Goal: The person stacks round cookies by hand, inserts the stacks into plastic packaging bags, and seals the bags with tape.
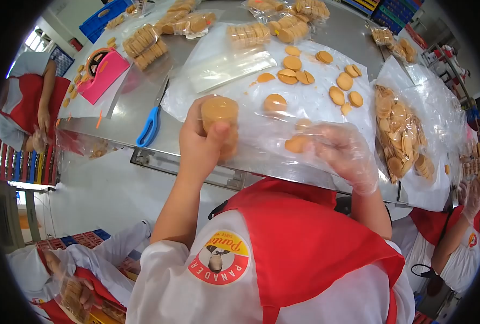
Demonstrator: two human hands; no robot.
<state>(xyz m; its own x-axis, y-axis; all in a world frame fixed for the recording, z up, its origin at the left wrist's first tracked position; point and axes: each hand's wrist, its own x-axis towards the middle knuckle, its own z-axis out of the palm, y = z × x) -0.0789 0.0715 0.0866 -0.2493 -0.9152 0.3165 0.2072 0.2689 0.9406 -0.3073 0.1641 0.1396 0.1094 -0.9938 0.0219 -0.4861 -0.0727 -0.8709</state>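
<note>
Clear plastic bag (259,135): we mark it stretched between both hands at the table (124,125) edge, long axis left to right.
Left hand (195,141): bare, clasped round the bag's packed end, thumb pressing the near side.
Right hand (349,156): gloved, fingertips at a biscuit (295,143); film blurs it, we can't tell if they pinch.
Biscuit: just left of the right fingers, between the hands, right hand nearer; we see round, flat, golden tan.
Stack (220,112): inside the bag, at the left grip.
</note>
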